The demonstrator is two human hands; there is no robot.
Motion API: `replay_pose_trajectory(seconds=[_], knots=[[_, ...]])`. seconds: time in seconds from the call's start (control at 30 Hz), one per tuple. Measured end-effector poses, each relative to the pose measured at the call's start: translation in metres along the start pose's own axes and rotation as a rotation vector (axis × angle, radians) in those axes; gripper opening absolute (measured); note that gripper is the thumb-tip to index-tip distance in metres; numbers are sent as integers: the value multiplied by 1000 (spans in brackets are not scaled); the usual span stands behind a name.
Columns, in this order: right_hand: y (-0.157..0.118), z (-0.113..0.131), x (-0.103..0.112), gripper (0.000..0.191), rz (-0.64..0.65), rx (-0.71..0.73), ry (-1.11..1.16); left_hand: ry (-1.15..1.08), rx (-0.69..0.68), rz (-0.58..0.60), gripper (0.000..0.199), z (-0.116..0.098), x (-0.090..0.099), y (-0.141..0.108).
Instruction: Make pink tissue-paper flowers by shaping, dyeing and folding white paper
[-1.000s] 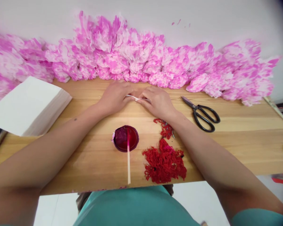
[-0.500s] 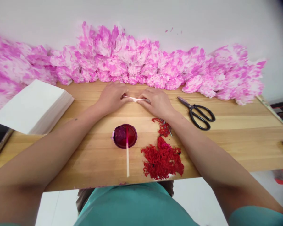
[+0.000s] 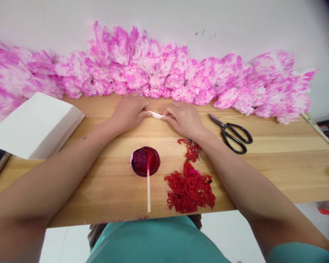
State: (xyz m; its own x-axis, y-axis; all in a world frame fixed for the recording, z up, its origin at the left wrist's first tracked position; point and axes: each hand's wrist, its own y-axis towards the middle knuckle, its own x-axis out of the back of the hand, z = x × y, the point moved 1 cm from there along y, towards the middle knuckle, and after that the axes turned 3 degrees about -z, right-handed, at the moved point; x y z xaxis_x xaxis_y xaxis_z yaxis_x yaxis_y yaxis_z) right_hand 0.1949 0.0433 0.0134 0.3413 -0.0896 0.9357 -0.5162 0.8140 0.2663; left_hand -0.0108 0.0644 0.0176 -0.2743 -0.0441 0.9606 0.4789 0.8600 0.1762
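A thin twisted strip of white paper [image 3: 156, 115] stretches between my two hands over the far part of the wooden table. My left hand [image 3: 130, 111] pinches its left end, fingers closed. At the right end, my right hand [image 3: 183, 117] grips it between thumb and fingers. Nearer to me stands a small bowl of dark red liquid [image 3: 139, 161], with a pale stick [image 3: 148, 193] leaning in it, its upper part stained pink. Right of the bowl lies a tangle of red yarn [image 3: 190, 190], and a smaller red bunch [image 3: 192, 150] is partly beside my right wrist.
Black-handled scissors [image 3: 231, 133] lie right of my right hand. A thick stack of white paper [image 3: 34, 122] sits at the left of the wooden table [image 3: 265, 164]. Crumpled pink and white paper flowers [image 3: 153, 69] line the back edge against the wall.
Slightly more of the white strip shows between my hands, and its middle looks wider. The view has shifted a little; both hands keep their hold.
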Motion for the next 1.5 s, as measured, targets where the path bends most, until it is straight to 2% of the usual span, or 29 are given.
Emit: replay_pose_trajectory(seconds=[0.43, 0.83, 1.2, 1.5], knots=[[-5, -6, 0, 23, -34, -44, 52, -122, -2, -104, 20, 12, -5, -3], [0, -5, 0, 23, 14, -100, -73, -22, 13, -55, 19, 8, -4, 0], [-2, -4, 0, 27, -17, -108, 1, -69, 29, -76, 20, 9, -6, 0], [-3, -4, -2, 26, -54, -41, 44, -122, -4, -106, 22, 12, -8, -1]])
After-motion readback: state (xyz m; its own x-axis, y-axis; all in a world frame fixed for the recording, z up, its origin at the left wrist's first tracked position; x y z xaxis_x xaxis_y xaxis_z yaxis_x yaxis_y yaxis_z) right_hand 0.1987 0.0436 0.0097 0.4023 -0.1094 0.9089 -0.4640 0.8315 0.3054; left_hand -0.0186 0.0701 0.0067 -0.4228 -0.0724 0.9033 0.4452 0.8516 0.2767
